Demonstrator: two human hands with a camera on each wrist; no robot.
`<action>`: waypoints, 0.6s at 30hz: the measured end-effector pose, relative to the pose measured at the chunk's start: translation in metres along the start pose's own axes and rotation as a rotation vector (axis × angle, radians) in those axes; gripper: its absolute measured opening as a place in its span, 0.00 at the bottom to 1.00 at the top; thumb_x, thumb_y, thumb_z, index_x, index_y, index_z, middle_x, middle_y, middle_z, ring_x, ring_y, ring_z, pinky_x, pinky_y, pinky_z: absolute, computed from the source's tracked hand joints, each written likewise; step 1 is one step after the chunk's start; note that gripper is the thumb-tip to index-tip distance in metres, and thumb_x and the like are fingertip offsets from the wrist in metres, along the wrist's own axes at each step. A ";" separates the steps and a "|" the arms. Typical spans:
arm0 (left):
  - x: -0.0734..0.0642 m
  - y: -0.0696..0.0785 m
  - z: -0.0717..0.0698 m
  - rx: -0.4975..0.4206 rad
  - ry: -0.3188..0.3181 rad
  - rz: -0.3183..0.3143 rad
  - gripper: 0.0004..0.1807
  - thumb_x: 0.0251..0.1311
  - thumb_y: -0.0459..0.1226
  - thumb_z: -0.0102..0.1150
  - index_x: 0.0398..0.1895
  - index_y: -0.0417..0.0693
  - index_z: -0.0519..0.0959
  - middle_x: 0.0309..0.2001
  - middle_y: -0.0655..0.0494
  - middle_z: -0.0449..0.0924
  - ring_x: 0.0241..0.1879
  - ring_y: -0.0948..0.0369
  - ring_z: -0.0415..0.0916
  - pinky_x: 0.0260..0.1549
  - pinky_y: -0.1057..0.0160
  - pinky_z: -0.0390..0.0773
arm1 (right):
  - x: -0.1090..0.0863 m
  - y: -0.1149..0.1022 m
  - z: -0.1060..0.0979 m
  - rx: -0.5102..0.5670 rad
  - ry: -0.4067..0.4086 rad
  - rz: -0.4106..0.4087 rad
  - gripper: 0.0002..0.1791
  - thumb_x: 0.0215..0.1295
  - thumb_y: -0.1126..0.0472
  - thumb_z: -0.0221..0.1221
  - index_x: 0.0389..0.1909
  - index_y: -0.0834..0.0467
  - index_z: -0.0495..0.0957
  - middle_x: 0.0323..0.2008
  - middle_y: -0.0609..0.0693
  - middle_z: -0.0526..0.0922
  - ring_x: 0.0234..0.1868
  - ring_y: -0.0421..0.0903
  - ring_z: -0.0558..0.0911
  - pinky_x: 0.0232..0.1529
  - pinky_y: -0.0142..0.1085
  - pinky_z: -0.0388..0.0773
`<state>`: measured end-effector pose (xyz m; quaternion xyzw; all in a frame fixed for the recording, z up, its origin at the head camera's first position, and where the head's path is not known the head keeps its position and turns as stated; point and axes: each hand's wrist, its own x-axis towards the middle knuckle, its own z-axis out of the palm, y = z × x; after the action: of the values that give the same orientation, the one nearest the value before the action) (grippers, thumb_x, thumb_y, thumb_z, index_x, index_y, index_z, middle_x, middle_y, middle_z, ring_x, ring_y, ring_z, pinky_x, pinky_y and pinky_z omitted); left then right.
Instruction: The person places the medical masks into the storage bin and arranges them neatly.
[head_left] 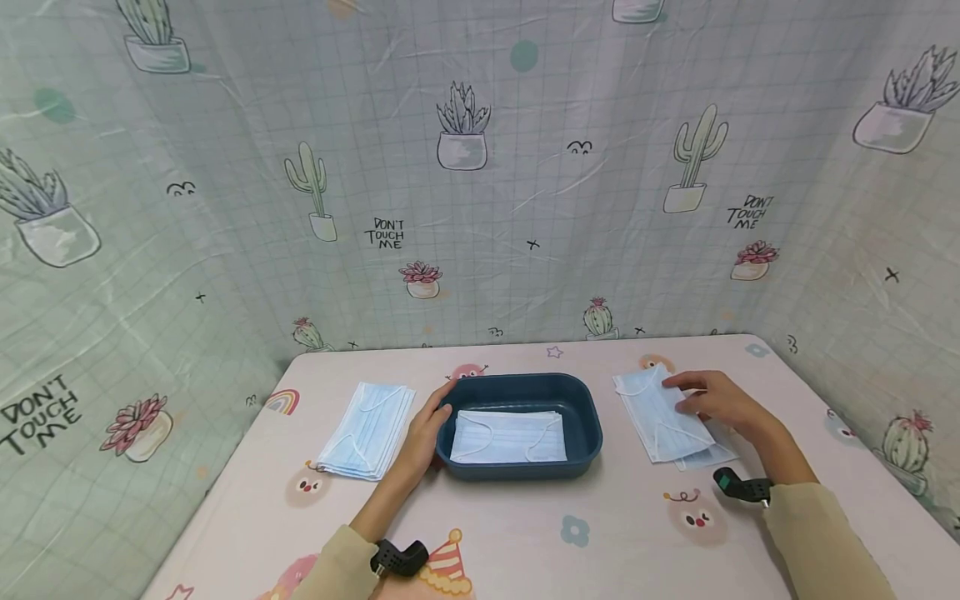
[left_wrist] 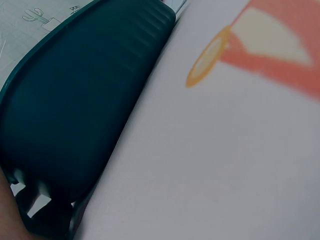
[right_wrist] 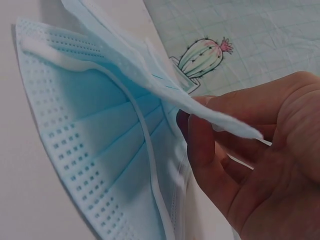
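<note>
Two beige sleeves (head_left: 828, 537) are nearest, over the pale counter (head_left: 615, 542). Farther in, the left hand (head_left: 422, 435) holds the left end of the blue box (head_left: 517, 472), where a boxed mask (head_left: 508, 439) lies lengthwise from left to right. On the right, the nearer right hand (head_left: 722, 406) has a narrow grip, pinching the edge of the held mask (head_left: 660, 421). This mask lies left of the grip, toward the box; its long axis runs away from the person, slanting left. Behind stands the printed backdrop (head_left: 525, 292).
</note>
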<state>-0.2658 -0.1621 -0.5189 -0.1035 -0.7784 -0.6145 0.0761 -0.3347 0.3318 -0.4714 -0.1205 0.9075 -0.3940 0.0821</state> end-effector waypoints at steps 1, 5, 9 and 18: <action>0.000 0.000 0.000 0.000 -0.001 -0.001 0.28 0.81 0.44 0.40 0.81 0.55 0.61 0.81 0.58 0.58 0.84 0.52 0.47 0.82 0.41 0.43 | 0.000 0.000 0.000 0.003 0.003 -0.002 0.28 0.68 0.63 0.62 0.68 0.66 0.74 0.71 0.75 0.67 0.60 0.64 0.75 0.47 0.40 0.82; 0.000 0.001 0.000 0.006 -0.003 -0.002 0.28 0.81 0.44 0.40 0.81 0.56 0.61 0.81 0.58 0.59 0.84 0.52 0.47 0.82 0.41 0.43 | 0.000 -0.001 -0.001 0.014 0.011 -0.019 0.29 0.68 0.62 0.62 0.69 0.66 0.73 0.71 0.75 0.66 0.61 0.65 0.76 0.48 0.42 0.83; 0.000 0.001 0.000 0.007 -0.005 0.000 0.28 0.81 0.44 0.40 0.81 0.57 0.61 0.81 0.58 0.59 0.84 0.51 0.47 0.82 0.41 0.43 | 0.000 -0.001 -0.001 0.035 0.021 -0.041 0.29 0.69 0.62 0.62 0.69 0.65 0.72 0.72 0.75 0.65 0.62 0.66 0.76 0.50 0.43 0.84; 0.000 0.000 0.000 0.005 -0.004 -0.005 0.28 0.81 0.44 0.40 0.81 0.57 0.61 0.81 0.58 0.58 0.84 0.52 0.47 0.82 0.41 0.44 | -0.001 -0.004 -0.005 0.077 0.041 -0.086 0.29 0.72 0.60 0.61 0.71 0.64 0.71 0.72 0.72 0.67 0.58 0.60 0.79 0.52 0.46 0.84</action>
<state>-0.2659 -0.1620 -0.5185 -0.1028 -0.7805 -0.6123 0.0731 -0.3346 0.3329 -0.4655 -0.1483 0.8872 -0.4339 0.0511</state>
